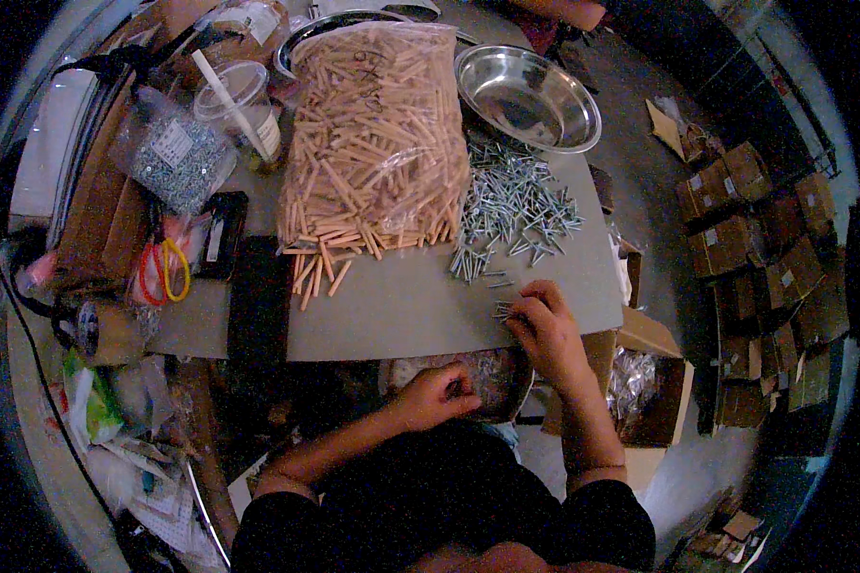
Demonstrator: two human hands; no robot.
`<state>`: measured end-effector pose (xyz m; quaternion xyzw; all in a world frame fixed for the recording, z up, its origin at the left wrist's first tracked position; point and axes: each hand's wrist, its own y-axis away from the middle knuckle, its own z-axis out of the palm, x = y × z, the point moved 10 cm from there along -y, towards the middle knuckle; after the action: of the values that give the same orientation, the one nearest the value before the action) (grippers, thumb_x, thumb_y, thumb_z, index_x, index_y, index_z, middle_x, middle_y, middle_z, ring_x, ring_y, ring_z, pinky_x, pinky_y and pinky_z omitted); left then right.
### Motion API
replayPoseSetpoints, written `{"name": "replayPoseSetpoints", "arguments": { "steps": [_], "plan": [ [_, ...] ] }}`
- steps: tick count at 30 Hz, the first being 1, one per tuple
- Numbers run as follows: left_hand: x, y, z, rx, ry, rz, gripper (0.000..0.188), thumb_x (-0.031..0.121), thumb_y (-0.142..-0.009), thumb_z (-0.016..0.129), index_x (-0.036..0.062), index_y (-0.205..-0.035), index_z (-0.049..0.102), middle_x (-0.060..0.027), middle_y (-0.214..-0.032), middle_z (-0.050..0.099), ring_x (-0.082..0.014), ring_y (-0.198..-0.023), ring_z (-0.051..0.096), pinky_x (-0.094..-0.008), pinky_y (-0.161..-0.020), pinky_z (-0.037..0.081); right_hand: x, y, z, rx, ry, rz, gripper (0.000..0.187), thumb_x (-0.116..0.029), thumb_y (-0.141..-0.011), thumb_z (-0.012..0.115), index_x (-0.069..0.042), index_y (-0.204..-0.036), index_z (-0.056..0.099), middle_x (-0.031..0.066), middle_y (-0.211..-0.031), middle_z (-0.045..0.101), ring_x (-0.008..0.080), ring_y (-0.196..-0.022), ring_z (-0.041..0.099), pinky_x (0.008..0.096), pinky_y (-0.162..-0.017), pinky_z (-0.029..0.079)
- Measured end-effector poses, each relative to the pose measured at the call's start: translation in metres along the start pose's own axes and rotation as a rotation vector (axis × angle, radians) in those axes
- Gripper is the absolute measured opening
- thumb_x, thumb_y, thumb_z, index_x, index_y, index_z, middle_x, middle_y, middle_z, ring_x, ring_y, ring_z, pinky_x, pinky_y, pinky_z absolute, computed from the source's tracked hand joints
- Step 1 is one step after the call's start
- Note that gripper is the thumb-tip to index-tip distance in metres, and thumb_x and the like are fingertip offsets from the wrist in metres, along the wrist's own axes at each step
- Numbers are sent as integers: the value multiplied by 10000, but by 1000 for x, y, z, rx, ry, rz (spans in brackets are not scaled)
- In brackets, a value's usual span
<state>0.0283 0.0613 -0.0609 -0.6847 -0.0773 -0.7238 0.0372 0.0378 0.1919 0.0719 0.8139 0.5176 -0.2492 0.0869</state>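
My right hand (547, 332) is at the front right of the grey table, its fingers bent together over a few silver screws (503, 309). Just beyond it spreads a loose heap of long silver screws (518, 199), with some strays on the near side. My left hand (438, 395) hangs in front of the table edge, fingers curled in toward the thumb; whatever is inside them is hidden. A large clear bag of wooden dowels (373, 143) lies left of the screws, with several dowels (323, 269) spilling from its near end.
A shiny steel bowl (528, 98) stands behind the screws. On the left are a bag of small hardware (177, 153), a clear plastic cup (234, 94) and red and yellow scissors handles (165, 271). An open carton (655, 387) stands beside the table; boxes (760, 277) are stacked farther right.
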Motion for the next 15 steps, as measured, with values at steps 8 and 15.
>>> {"name": "replayPoseSetpoints", "arguments": {
  "steps": [8,15],
  "plan": [
    [-21,-27,23,-85,108,-53,324,290,-795,696,32,-911,539,-33,-797,565,-127,-748,508,-291,-686,448,4,10,3,21,62,42,196,-37,-706,662,-58,-901,651,140,-935,532,321,-864,557,376,-757,480],
    [-31,-46,55,-163,721,-93,346,190,-782,702,47,-1058,550,-20,-959,591,-137,-922,530,-313,-821,456,-14,22,16,-222,-104,11,241,-21,-705,608,-74,-933,662,157,-987,585,327,-914,585,372,-791,490]
  ]
}}
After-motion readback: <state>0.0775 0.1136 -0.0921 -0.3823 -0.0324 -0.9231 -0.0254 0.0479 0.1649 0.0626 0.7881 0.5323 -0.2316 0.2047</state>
